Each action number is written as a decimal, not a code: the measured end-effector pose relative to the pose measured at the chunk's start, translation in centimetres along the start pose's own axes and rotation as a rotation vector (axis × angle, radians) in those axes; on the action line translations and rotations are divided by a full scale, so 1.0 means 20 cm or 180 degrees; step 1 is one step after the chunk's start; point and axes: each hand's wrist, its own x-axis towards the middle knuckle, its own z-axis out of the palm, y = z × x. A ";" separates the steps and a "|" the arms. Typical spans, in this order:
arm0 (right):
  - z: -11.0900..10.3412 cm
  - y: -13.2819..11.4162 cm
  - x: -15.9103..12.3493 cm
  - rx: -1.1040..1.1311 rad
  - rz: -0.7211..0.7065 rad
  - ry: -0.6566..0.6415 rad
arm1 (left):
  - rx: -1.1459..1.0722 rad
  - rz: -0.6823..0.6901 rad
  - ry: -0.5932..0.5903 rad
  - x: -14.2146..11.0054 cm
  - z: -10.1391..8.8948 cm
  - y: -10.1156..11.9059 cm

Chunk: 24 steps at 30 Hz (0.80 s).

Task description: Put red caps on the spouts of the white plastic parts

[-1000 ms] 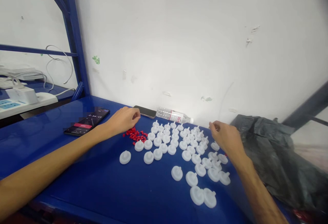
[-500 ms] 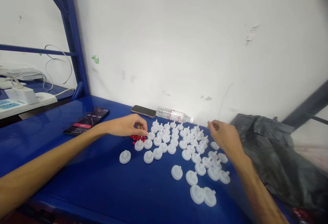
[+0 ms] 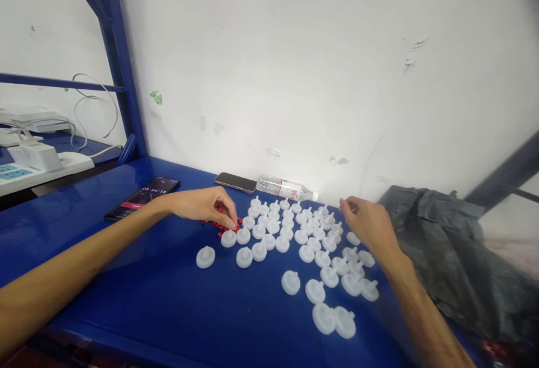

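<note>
Many white plastic discs, each with a short stem, lie spread over the blue table, among them a white disc [image 3: 228, 239] just below my left fingertips. My left hand [image 3: 206, 205] is bent over a small heap of red pieces [image 3: 219, 226]. Its thumb and fingers are pinched together at the heap's near edge, and what they hold, if anything, is hidden. Beyond the right end of the discs, my right hand [image 3: 367, 223] is raised with thumb and forefinger pressed together. Anything in that pinch is too small to make out.
A phone showing a timer [image 3: 145, 195] lies at left, partly behind my left forearm. A dark phone [image 3: 236, 182] and a clear bottle [image 3: 280, 187] lie along the wall. A black plastic bag [image 3: 438, 244] is at right, a white power strip [image 3: 46, 174] at far left.
My left hand has moved slightly left and down from beside the discs onto the red pieces, which now look more spread out. My right hand has barely moved.
</note>
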 end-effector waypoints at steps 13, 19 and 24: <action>0.00 -0.02 0.00 0.0062 -0.0029 -0.0082 | 0.0066 -0.0193 -0.0120 0.01 0.02 -0.01; 0.01 -0.02 0.00 0.0082 -0.0075 -0.0078 | 0.0034 -0.0282 -0.0089 0.01 0.03 0.02; 0.02 -0.03 0.00 0.0123 -0.0136 -0.0061 | -0.0094 -0.0403 -0.0123 0.01 0.06 0.01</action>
